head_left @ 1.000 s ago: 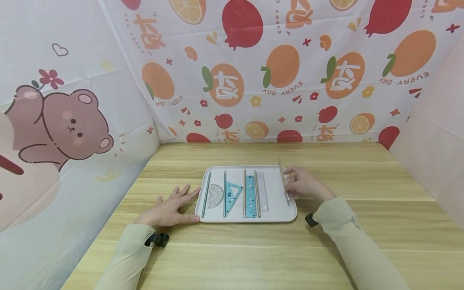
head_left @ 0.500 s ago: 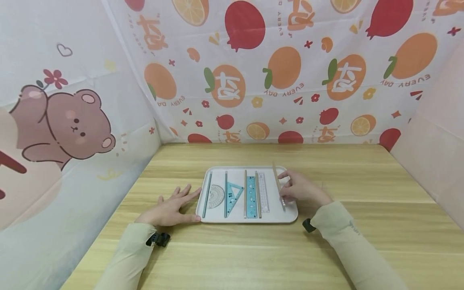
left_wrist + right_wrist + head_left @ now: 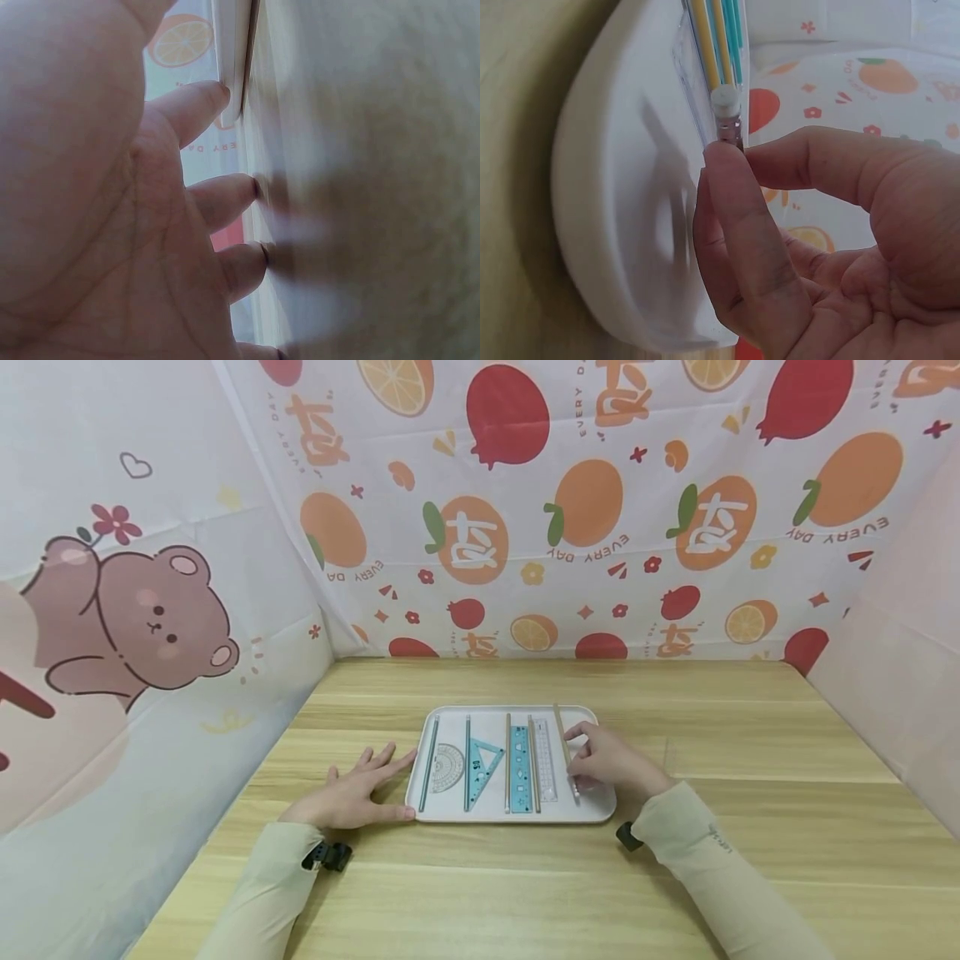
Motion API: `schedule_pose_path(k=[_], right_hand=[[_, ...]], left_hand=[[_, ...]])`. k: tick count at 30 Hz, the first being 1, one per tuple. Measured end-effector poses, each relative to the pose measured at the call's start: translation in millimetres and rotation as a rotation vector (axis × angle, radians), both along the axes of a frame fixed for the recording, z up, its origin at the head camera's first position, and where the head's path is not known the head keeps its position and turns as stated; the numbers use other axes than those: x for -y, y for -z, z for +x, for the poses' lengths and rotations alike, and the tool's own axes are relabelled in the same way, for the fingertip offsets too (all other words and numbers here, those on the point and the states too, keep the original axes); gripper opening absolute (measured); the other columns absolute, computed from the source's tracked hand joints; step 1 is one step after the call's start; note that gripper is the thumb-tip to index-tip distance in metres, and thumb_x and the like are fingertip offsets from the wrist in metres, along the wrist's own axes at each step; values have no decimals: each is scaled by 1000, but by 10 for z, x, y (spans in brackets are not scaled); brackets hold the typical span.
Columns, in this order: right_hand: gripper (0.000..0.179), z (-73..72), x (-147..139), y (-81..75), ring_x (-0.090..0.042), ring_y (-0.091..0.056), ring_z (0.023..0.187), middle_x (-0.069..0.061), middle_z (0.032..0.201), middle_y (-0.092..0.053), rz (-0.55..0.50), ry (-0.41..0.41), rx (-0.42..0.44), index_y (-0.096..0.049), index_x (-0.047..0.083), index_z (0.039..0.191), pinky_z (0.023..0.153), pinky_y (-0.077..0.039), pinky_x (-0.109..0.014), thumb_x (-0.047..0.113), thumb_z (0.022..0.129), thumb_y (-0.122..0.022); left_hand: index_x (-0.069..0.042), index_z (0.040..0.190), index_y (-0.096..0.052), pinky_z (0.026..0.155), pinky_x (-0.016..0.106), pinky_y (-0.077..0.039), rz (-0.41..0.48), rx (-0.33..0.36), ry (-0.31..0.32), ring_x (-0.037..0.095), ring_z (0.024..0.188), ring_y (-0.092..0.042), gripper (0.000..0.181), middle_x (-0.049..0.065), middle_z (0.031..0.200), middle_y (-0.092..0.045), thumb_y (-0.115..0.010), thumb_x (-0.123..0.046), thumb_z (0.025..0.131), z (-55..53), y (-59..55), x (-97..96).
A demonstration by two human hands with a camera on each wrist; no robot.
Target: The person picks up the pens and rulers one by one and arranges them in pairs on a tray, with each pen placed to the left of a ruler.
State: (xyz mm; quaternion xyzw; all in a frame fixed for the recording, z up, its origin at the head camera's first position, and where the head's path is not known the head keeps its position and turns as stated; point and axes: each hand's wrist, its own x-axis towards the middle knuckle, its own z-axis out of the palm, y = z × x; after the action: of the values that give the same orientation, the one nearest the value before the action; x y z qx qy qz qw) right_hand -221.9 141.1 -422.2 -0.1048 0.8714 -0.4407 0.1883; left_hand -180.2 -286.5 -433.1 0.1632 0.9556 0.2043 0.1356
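A yellow pencil (image 3: pixel 561 731) is pinched between the thumb and fingers of my right hand (image 3: pixel 611 766), over the right part of the white tray (image 3: pixel 450 727). In the right wrist view its white eraser end (image 3: pixel 726 101) points up past the fingertips. My left hand (image 3: pixel 347 797) lies with spread fingers at the tray's left edge, thumb and index fingertip touching the rim. From left to right the tray bears a teal pencil (image 3: pixel 428 768), a clear protractor (image 3: pixel 448 767), another teal pencil (image 3: pixel 467 764), a blue set square (image 3: pixel 478 781), a yellow pencil (image 3: pixel 507 760), a blue ruler (image 3: pixel 520 768), another yellow pencil (image 3: pixel 533 760) and a clear ruler (image 3: pixel 547 768).
The tray stands on a wood-grain table (image 3: pixel 480 877). A fruit-print cloth (image 3: pixel 525 585) hangs behind the table, and a bear-print cloth (image 3: pixel 165 618) covers the left side. A pale cloth (image 3: pixel 900 635) hangs on the right.
My right hand has moved left with the yellow pencil, from the tray's right edge toward the clear ruler. The left hand has stayed at the tray's left edge.
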Motion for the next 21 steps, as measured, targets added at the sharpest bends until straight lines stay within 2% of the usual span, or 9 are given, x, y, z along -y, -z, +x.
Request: schedule_pose_path(k=[9,21], right_hand=[[54,33,89,7,-16,-65,67,-9,82,-67,43,-20,-25,-53,-3,141,64,-56,-26,2,92,-73],[56,60,168,1,-15,-67,68,-9,82,-70,83,-27,-23,-55,-1,141,65,-55,-25,2,89,-75]], left_hand=[[-32,172,-29,110,96,0,4,-2,2,60,162,-3,102,23,180,-13,-76,-69,89,8,-1,-1],[-31,171,-30,110,95,0,4,10,-7,60,163,-3,102,23,180,-13,-77,-69,89,22,-23,-15]])
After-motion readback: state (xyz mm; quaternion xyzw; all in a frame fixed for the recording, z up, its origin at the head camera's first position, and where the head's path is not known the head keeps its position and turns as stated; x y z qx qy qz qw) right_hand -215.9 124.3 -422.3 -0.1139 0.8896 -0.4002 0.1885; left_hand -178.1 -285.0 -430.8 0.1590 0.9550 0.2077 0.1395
